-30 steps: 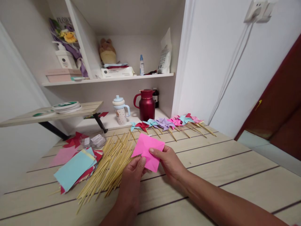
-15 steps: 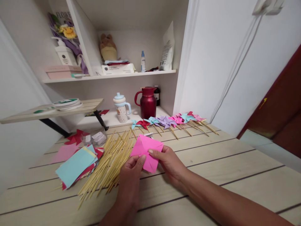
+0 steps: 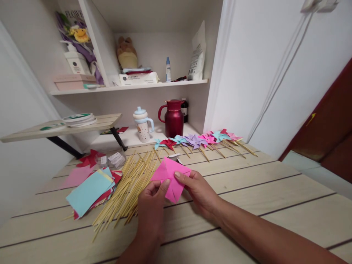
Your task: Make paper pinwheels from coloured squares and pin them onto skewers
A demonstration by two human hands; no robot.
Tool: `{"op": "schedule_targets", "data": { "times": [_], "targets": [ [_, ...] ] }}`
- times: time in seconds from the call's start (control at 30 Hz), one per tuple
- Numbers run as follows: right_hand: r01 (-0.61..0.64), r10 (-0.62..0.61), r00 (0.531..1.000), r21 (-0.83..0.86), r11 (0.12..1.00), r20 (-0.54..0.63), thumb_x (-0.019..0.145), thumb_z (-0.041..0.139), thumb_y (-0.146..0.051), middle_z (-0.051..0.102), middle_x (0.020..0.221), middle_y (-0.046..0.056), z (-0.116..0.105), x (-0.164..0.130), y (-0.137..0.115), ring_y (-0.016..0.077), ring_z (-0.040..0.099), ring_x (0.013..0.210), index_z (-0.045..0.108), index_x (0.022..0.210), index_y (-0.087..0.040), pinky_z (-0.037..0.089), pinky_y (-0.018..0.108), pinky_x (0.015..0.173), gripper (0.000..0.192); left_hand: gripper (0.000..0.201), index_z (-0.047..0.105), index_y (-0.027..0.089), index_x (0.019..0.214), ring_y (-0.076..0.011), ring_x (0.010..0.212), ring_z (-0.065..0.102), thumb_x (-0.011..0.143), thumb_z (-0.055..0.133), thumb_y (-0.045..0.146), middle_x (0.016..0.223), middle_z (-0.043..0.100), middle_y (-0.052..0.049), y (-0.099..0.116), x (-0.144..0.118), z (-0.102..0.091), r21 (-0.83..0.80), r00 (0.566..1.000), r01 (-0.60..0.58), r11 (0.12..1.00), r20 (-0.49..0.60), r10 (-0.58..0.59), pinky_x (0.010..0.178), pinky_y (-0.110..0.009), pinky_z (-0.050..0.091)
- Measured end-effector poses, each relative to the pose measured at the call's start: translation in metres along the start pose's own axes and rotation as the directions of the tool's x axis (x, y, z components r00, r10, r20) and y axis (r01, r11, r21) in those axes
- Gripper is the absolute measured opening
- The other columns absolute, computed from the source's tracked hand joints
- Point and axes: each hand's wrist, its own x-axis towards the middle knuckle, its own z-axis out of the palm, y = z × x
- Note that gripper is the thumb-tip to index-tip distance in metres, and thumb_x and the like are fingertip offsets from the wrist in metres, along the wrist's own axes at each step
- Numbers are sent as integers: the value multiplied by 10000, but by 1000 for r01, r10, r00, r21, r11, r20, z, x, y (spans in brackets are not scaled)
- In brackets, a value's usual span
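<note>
A pink paper square [image 3: 172, 170] with slits running in from its corners is held above the table between both hands. My left hand [image 3: 152, 194] pinches its near left side between thumb and fingers. From the right, my right hand [image 3: 199, 189] grips it, thumb pressed on top near the middle and fingers underneath. Left of my hands lies a spread pile of thin wooden sticks [image 3: 129, 187]. Beyond them, finished paper pinwheels on sticks, a purple pinwheel [image 3: 194, 141] among them, lie in a row. A small dark and white item [image 3: 174, 157] is partly hidden behind the paper.
Stacked coloured paper [image 3: 89, 192], a red paper piece [image 3: 90, 158] and small clear packets [image 3: 116, 160] lie at left. A small raised shelf [image 3: 106, 121] stands behind them. A red jug [image 3: 174, 119] and a speckled cup [image 3: 143, 130] stand in the cabinet.
The pink paper has shifted slightly left and tilted in my hands, with both still holding it. The camera view has moved a little.
</note>
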Motion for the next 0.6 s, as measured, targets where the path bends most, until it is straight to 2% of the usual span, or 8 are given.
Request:
{"op": "schedule_targets", "data": {
  "times": [0.2, 0.33, 0.5, 0.6],
  "targets": [
    [-6, -1, 997, -85, 996, -81, 581, 878, -342, 713, 698, 50, 2, -1, -2, 152, 570, 618, 736, 753, -108, 424, 286, 645, 323, 196, 726, 179, 653, -150, 616, 581, 648, 783, 366, 630, 692, 4, -1, -1, 0, 17, 1000, -18, 1000, 1, 18, 604, -239, 447],
    [10, -24, 992, -107, 994, -124, 575, 875, -328, 716, 686, 58, 1, 0, -2, 160, 576, 601, 737, 745, -102, 431, 301, 637, 315, 222, 706, 172, 669, -152, 622, 574, 652, 782, 380, 642, 675, 2, 0, -4, 1, -12, 999, 7, 1000, 41, -6, 605, -243, 453],
    [50, -55, 990, -44, 998, -133, 619, 850, -333, 740, 731, 69, -3, 2, -1, 191, 621, 659, 745, 794, -115, 463, 321, 685, 298, 349, 736, 174, 866, -210, 811, 638, 740, 707, 498, 857, 732, -55, 2, -4, 3, -107, 989, 33, 994, 149, -17, 763, -307, 495],
    [60, -60, 990, -4, 998, -127, 632, 845, -346, 749, 742, 77, -4, 3, -1, 200, 637, 675, 750, 807, -120, 477, 325, 702, 301, 393, 735, 189, 962, -229, 914, 638, 775, 677, 529, 996, 728, -77, 3, -5, 3, -227, 970, 59, 972, 241, -3, 833, -340, 495]
  ]
}}
